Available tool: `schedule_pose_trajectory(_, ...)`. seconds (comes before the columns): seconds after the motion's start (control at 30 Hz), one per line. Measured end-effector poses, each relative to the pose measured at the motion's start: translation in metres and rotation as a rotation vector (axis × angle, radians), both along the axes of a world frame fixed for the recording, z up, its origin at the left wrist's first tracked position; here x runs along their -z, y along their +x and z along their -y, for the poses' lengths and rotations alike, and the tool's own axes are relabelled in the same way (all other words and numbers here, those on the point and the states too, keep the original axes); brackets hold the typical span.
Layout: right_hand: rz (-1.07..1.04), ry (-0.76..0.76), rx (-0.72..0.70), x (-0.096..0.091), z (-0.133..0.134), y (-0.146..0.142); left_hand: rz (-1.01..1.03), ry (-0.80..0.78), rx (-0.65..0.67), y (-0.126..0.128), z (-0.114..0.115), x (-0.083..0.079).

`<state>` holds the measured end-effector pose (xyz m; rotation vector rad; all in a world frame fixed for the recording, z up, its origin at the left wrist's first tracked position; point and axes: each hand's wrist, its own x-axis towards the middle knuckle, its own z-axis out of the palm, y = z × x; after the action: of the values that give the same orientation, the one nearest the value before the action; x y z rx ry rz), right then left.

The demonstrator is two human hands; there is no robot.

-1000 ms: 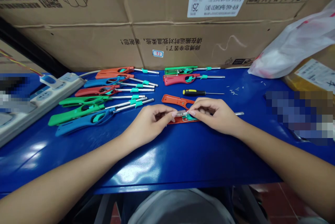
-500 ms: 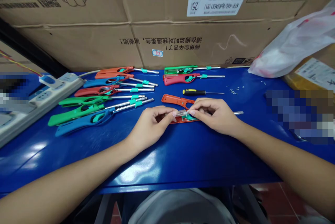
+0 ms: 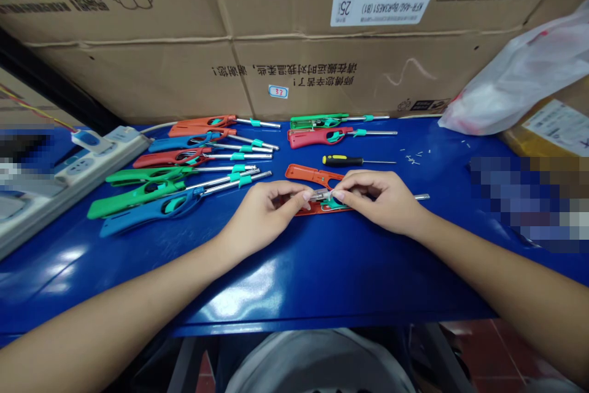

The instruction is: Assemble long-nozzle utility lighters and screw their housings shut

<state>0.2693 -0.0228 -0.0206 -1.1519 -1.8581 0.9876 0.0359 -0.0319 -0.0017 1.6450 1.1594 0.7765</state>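
Observation:
Both of my hands meet over an opened orange lighter body (image 3: 317,209) lying on the blue table (image 3: 294,276). My left hand (image 3: 267,212) pinches a small clear and metal part (image 3: 321,195) from the left. From the right, my right hand (image 3: 375,197) pinches the same part, its fingers curled over the lighter. The lighter's metal tube (image 3: 421,197) sticks out to the right past my right hand. A separate orange shell half (image 3: 310,175) lies just behind my fingers.
Several long lighters (image 3: 184,166) in orange, blue, red and green lie at the left. A green and a red lighter (image 3: 322,129) lie farther back, with a yellow-handled screwdriver (image 3: 350,160) before them. A power strip (image 3: 69,172), small screws (image 3: 411,159), a plastic bag (image 3: 519,74) and cardboard boxes (image 3: 276,31) surround them.
Hardly anything moved: both hands keep pinching the small part over the orange lighter, with only slight finger shifts.

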Motion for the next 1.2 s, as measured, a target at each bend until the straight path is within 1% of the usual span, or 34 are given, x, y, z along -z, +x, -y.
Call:
schedule_pose_trajectory(0.13,-0.01,-0.012,-0.009,-0.002,0.0,0.001,-0.023,0.01,-0.003,-0.002,-0.002,-0.002)
schedule_pose_trajectory(0.27,-0.006,-0.029,-0.007,-0.001,0.0,0.001,-0.007,-0.002,0.01,-0.002,-0.001,0.004)
schedule_pose_trajectory(0.4,0.031,-0.027,-0.019,-0.001,-0.001,0.001,-0.014,-0.012,0.062,-0.003,-0.003,0.008)
schedule_pose_trajectory(0.43,0.04,-0.025,-0.029,-0.001,-0.001,0.001,-0.04,0.014,0.08,-0.004,-0.003,0.007)
schedule_pose_trajectory(0.5,0.052,-0.005,-0.058,0.0,-0.001,0.001,-0.14,0.12,0.102,-0.007,-0.005,0.005)
schedule_pose_trajectory(0.57,0.059,0.043,-0.088,0.002,-0.002,0.001,-0.253,0.241,0.111,-0.01,-0.007,0.001)
schedule_pose_trajectory(0.63,0.067,0.093,-0.099,0.003,-0.002,0.002,-0.327,0.307,0.122,-0.013,-0.008,-0.003)
schedule_pose_trajectory(0.7,0.079,0.125,-0.093,0.003,-0.002,0.003,-0.355,0.31,0.151,-0.014,-0.008,-0.008)
schedule_pose_trajectory(0.77,0.1,0.152,-0.1,0.001,-0.002,0.004,-0.362,0.274,0.173,-0.015,-0.007,-0.012)
schedule_pose_trajectory(0.87,0.16,0.202,-0.166,-0.004,-0.002,0.008,-0.359,0.21,0.195,-0.014,-0.005,-0.014)
schedule_pose_trajectory(1.0,0.297,0.244,-0.27,-0.011,-0.002,0.015,-0.369,0.2,0.226,-0.014,-0.004,-0.011)
schedule_pose_trajectory(1.2,0.449,0.293,-0.302,-0.008,-0.004,0.021,-0.39,0.28,0.244,-0.015,-0.005,-0.004)
